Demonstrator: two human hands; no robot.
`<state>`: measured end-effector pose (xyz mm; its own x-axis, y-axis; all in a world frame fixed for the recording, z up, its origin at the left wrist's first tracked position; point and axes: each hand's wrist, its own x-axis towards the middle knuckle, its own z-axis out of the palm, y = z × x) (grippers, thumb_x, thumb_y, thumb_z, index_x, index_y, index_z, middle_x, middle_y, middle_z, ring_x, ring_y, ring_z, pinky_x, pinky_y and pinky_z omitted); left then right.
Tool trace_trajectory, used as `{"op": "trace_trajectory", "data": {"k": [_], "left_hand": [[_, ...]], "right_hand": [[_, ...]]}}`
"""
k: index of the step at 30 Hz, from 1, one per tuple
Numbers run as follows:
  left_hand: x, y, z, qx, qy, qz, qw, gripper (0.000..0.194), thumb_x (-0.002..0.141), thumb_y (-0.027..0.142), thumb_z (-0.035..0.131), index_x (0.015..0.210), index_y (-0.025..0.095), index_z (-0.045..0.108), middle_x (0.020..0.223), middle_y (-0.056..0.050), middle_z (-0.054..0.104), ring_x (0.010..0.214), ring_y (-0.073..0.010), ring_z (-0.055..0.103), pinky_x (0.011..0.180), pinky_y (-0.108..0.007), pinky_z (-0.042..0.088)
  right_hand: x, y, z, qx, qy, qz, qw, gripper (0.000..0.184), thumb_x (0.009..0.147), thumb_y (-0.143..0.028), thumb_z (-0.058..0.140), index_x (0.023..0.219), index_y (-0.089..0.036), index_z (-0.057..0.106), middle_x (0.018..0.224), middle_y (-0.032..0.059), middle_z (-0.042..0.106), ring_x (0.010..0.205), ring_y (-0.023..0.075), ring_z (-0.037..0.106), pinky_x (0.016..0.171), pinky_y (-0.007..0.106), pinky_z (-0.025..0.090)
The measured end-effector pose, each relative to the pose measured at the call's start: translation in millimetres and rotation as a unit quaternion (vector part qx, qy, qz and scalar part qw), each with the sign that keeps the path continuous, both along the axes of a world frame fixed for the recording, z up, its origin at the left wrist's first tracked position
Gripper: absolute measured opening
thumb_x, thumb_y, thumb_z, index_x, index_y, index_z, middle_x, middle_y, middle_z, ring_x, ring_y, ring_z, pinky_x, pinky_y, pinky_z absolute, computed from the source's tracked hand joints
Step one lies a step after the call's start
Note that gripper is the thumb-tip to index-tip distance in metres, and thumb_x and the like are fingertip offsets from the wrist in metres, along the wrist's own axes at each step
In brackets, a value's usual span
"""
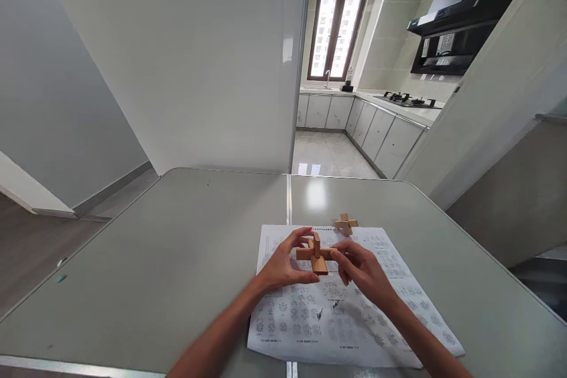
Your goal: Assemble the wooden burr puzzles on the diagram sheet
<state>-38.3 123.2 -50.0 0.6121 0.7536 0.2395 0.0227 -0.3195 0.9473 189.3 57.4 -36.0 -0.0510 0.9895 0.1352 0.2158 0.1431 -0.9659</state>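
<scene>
A wooden cross-shaped burr puzzle is held just above a printed instruction sheet on the grey table. My left hand grips its left arm with thumb and fingers curled around it. My right hand pinches the right arm of the same puzzle. A second, smaller wooden cross puzzle lies at the far edge of the sheet, beyond both hands and untouched.
The table has a seam down its middle and rounded far corners. Behind it a white wall panel stands close. An open kitchen with cabinets, a hob and a window lies beyond on the right.
</scene>
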Motion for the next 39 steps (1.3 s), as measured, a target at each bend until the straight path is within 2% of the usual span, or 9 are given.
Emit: {"op": "trace_trajectory", "data": {"k": [3, 5, 10, 14, 23, 33, 39], "left_hand": [[-1.0, 1.0, 2.0, 0.010, 0.015, 0.030, 0.999, 0.077, 0.069, 0.038, 0.092, 0.139, 0.030, 0.060, 0.137, -0.008, 0.067, 0.128, -0.0317, 0.061, 0.115, -0.050, 0.044], [-1.0, 1.1, 2.4, 0.031, 0.034, 0.058, 0.997, 0.072, 0.068, 0.037, 0.092, 0.135, 0.028, 0.064, 0.132, -0.006, 0.070, 0.123, -0.0300, 0.064, 0.114, -0.048, 0.045], [-1.6, 4.0, -6.0, 0.081, 0.082, 0.080, 0.990, 0.090, 0.061, 0.043, 0.095, 0.142, 0.025, 0.059, 0.134, -0.009, 0.069, 0.120, -0.0305, 0.066, 0.110, -0.047, 0.050], [-2.9, 6.0, -11.0, 0.107, 0.126, 0.079, 0.983, 0.099, 0.058, 0.044, 0.096, 0.147, 0.025, 0.056, 0.141, -0.011, 0.067, 0.128, -0.0341, 0.062, 0.114, -0.050, 0.046], [-6.0, 8.4, -6.7, 0.134, 0.140, 0.061, 0.979, 0.092, 0.060, 0.043, 0.096, 0.143, 0.028, 0.060, 0.140, -0.010, 0.067, 0.128, -0.0346, 0.063, 0.114, -0.051, 0.046], [-7.2, 11.0, -3.7, 0.107, 0.148, 0.040, 0.982, 0.092, 0.063, 0.045, 0.095, 0.146, 0.030, 0.058, 0.145, -0.009, 0.064, 0.133, -0.0343, 0.060, 0.114, -0.050, 0.048], [-5.5, 10.1, -3.6, 0.110, 0.147, 0.046, 0.982, 0.090, 0.059, 0.043, 0.096, 0.141, 0.029, 0.062, 0.141, -0.008, 0.067, 0.130, -0.0341, 0.063, 0.115, -0.050, 0.047]], "right_hand": [[-4.4, 10.3, -11.8, 0.014, 0.009, 0.012, 1.000, 0.040, 0.097, -0.061, 0.062, 0.093, -0.021, 0.066, 0.060, -0.0039, 0.055, 0.048, 0.0139, 0.055, 0.053, 0.028, 0.046], [-3.2, 16.6, -19.8, 0.030, 0.000, 0.013, 0.999, 0.040, 0.098, -0.060, 0.061, 0.094, -0.021, 0.067, 0.065, -0.0025, 0.058, 0.049, 0.0139, 0.055, 0.053, 0.029, 0.047], [3.4, 25.4, -42.8, 0.063, -0.032, 0.016, 0.997, 0.036, 0.101, -0.055, 0.059, 0.101, -0.021, 0.070, 0.075, 0.0020, 0.067, 0.052, 0.0142, 0.056, 0.055, 0.030, 0.048], [7.0, 24.8, -55.6, 0.066, -0.048, 0.008, 0.997, 0.036, 0.101, -0.054, 0.059, 0.103, -0.020, 0.072, 0.070, 0.0006, 0.065, 0.051, 0.0145, 0.054, 0.055, 0.029, 0.048], [4.1, 21.1, -50.9, 0.015, -0.038, 0.022, 0.999, 0.037, 0.101, -0.055, 0.058, 0.101, -0.020, 0.069, 0.057, -0.0042, 0.054, 0.051, 0.0158, 0.053, 0.056, 0.030, 0.046], [2.1, 20.0, -40.1, -0.013, -0.038, 0.028, 0.999, 0.039, 0.099, -0.058, 0.058, 0.097, -0.020, 0.067, 0.062, -0.0031, 0.055, 0.053, 0.0153, 0.053, 0.055, 0.029, 0.045], [3.4, 20.2, -43.3, 0.006, -0.056, 0.032, 0.998, 0.039, 0.101, -0.057, 0.056, 0.097, -0.020, 0.068, 0.062, -0.0028, 0.056, 0.053, 0.0152, 0.052, 0.057, 0.029, 0.044]]}}
